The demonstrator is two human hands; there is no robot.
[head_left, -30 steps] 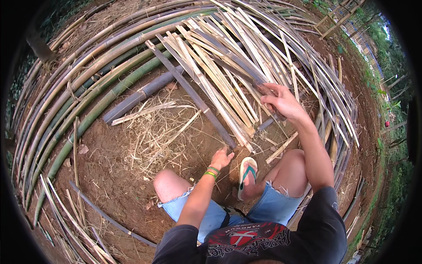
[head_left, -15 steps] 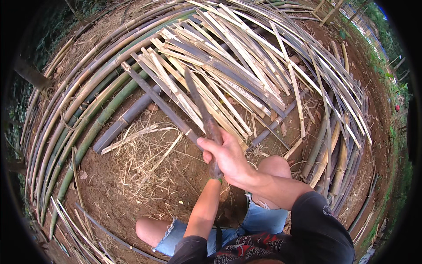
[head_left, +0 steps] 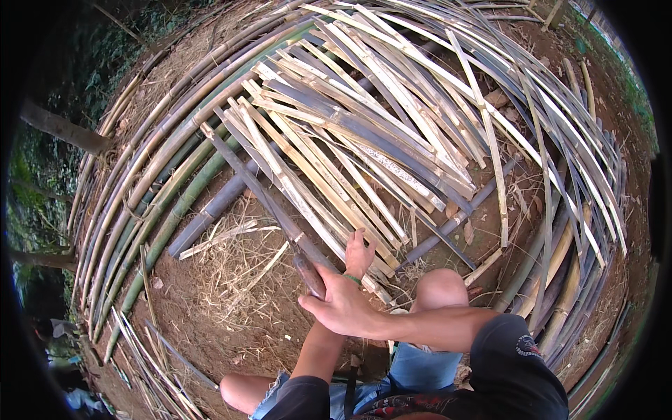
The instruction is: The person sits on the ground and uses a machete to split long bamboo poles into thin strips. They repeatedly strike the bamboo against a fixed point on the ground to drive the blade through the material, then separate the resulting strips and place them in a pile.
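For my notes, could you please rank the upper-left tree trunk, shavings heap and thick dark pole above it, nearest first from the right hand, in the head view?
1. Shavings heap, left
2. Thick dark pole, upper left
3. Tree trunk, far upper left

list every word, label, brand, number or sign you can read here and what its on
None can be read.
Right sleeve: small pale print, too small to make out.
Shirt front: red and pale print, cut off by the lower edge, unreadable.

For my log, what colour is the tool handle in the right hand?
The tool handle is brown, best seen in head.
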